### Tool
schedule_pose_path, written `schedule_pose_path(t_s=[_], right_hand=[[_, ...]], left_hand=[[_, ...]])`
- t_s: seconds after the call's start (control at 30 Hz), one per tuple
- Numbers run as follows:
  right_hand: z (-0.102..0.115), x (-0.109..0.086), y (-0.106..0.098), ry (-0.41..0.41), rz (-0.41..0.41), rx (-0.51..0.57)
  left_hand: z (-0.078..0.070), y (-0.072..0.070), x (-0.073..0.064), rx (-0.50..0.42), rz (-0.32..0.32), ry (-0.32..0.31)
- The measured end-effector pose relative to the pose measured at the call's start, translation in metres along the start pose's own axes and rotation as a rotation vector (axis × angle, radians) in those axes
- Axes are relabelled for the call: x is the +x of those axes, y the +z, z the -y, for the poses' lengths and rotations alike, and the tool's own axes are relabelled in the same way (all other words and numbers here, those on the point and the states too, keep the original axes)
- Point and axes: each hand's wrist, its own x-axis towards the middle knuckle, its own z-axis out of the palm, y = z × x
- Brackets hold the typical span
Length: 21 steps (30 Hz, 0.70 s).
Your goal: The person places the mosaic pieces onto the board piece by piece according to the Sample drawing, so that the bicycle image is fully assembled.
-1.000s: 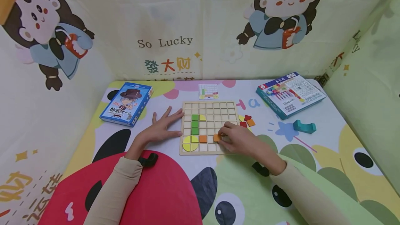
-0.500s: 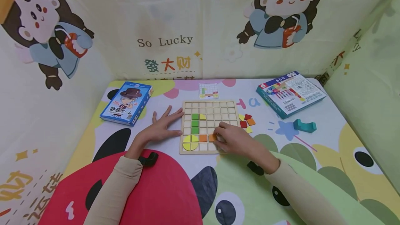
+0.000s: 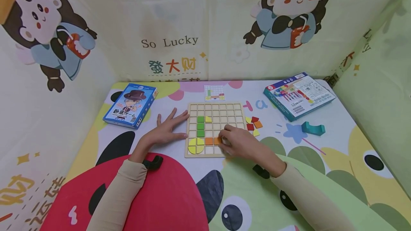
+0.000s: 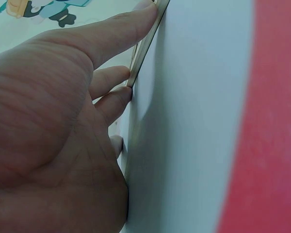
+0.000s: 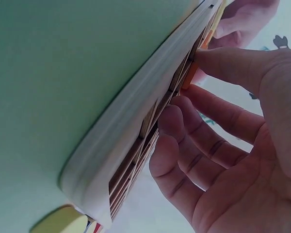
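A wooden grid board [image 3: 227, 108] lies mid-table. My left hand [image 3: 165, 131] rests with fingers spread along its left edge; the thumb and some fingertips touch that edge in the left wrist view. Over the lower part of the grid, my right hand [image 3: 237, 140] pinches an orange square tile [image 5: 190, 74] between thumb and index finger, at the cell right of another orange tile [image 3: 209, 141]. Several green squares [image 3: 200, 126] form a column. Yellow quarter-circle tiles [image 3: 196, 145] make a disc below them, and one yellow tile [image 3: 208, 119] sits by the top green one.
Loose red, orange and yellow tiles [image 3: 258, 124] lie right of the board. A printed pattern card [image 3: 214, 93] is behind it. A blue box [image 3: 131, 106] stands left, a teal-edged box [image 3: 299, 96] right, and a teal curved block [image 3: 313, 128] in front of that.
My right hand has moved slightly left with the orange tile, bringing it beside the other orange tile, then stayed nearly still. The left hand keeps its place.
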Motion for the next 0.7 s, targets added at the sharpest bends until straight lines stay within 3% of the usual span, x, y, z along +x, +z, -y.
schedule_pose_path(t_s=[0.7], right_hand=[[-0.0015, 0.0006, 0.0005, 0.006, 0.008, 0.045]], left_hand=[[-0.0020, -0.0005, -0.0014, -0.001, 0.001, -0.013]])
